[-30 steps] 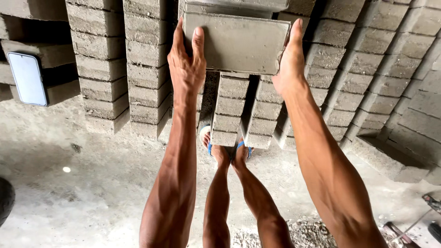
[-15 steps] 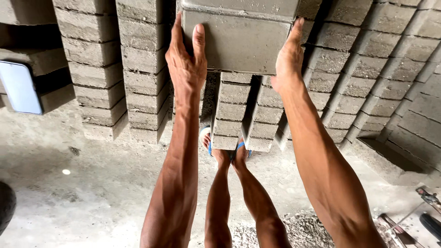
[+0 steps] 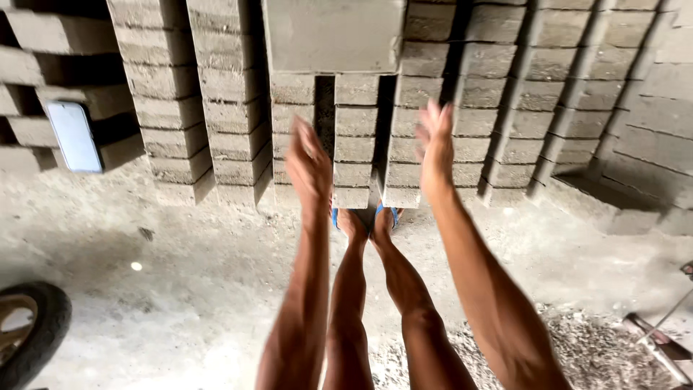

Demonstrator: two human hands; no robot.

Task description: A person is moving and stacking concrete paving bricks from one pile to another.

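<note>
Both hands, left hand and right hand, are held open and empty below the block, which could topple if seated unevenly.

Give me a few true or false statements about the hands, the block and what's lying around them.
1. Both hands, left and right, are open and hold nothing. True.
2. The grey block sits on top of a stack, above the hands. True.
3. The left hand grips the block by its edge. False: it is below the block and apart from it.
4. A phone leans among the blocks at the left. True.
5. The person stands barefoot. False: blue sandals show at the feet.
6. A tyre hangs on the wall at the right. False: it is at the lower left, on the floor.
</note>
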